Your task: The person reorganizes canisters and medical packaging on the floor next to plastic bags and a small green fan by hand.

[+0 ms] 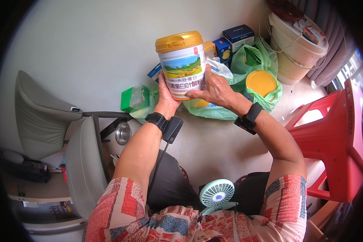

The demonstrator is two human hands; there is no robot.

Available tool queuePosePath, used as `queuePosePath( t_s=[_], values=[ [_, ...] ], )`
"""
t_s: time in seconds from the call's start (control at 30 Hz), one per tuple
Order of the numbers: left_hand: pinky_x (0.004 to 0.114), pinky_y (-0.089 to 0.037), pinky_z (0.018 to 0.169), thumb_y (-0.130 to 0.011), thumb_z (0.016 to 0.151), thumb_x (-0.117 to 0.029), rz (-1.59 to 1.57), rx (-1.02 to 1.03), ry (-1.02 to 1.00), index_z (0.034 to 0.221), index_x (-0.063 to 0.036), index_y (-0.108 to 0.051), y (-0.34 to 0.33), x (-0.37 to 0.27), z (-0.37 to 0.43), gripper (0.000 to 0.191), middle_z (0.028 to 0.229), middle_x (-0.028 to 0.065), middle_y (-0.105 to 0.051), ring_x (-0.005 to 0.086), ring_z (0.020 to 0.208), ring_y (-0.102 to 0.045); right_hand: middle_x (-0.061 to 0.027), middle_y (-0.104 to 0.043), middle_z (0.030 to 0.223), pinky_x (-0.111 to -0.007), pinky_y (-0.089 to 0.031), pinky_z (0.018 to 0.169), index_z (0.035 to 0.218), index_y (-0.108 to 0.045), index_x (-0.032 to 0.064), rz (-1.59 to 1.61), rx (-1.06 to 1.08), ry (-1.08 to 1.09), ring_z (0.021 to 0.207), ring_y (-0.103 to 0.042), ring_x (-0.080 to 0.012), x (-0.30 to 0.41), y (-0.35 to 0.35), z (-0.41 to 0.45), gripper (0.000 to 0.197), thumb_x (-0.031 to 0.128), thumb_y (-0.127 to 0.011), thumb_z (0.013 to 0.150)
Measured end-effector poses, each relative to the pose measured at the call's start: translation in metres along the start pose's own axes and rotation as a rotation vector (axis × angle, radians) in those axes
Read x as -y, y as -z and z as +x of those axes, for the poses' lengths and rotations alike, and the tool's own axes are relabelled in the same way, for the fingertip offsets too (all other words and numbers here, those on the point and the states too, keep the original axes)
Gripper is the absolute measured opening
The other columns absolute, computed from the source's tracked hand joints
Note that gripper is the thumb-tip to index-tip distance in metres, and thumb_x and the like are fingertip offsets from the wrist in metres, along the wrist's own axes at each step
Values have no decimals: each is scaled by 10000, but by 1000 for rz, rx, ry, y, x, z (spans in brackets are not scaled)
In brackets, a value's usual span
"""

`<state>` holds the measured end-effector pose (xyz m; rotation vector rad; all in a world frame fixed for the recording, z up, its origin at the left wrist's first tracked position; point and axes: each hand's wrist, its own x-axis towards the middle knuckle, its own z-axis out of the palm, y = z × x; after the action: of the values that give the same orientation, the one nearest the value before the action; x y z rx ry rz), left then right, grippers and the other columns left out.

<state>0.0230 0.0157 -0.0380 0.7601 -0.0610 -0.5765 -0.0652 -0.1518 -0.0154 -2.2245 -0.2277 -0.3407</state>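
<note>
Between both hands I hold a white canister (183, 66) with a gold plastic lid, raised over the floor. Its label bears a farmland picture and printed writing. My left hand (167, 90) grips the lower left side, and part of the palm is under the base. Along the lower right side, my right hand (214, 87) has its thumb across the front; its other fingers are mostly hidden. Behind the canister, green plastic bags (219, 112) lie on the floor. A round yellow lid (261, 85) shows in the opening of the right bag.
Boxes (238, 37) stand by the wall, and a green box (135, 98) sits left. A white bucket (296, 48) is at the back right. A red plastic stool (332, 133) stands right, a grey chair (48, 115) left, near a metal bowl (123, 133). A small fan (217, 193) hangs at my chest.
</note>
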Motion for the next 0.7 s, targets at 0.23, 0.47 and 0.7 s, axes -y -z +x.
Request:
queuePosePath(
  t_s=[0.23, 0.47, 0.7],
  values=[
    [467, -489, 923, -401, 895, -569, 8, -1, -34, 1224, -112, -528, -3, 0, -2, 577, 1203, 99, -601, 281, 1081, -593, -266, -626, 976, -409, -515, 774, 1269, -289, -103, 50, 32, -29, 899, -642, -380, 1, 4, 0, 986, 571, -722, 694],
    [446, -483, 934, -430, 894, -557, 31, 12, -79, 1212, -124, -536, -2, 0, -1, 548, 1202, 79, -601, 258, 1088, -587, -259, -613, 1045, -404, -486, 858, 1312, -294, -65, 114, 39, -37, 983, -618, -376, -3, 4, 1, 994, 561, -738, 681],
    [412, -475, 940, -425, 903, -562, 78, -47, -158, 1229, -126, -525, -15, 3, -6, 553, 1220, 64, -589, 246, 1095, -579, -210, -612, 1100, -377, -470, 895, 1304, -350, -25, 244, 36, -49, 1024, -605, -316, -4, 10, 6, 899, 466, -769, 677]
  ],
)
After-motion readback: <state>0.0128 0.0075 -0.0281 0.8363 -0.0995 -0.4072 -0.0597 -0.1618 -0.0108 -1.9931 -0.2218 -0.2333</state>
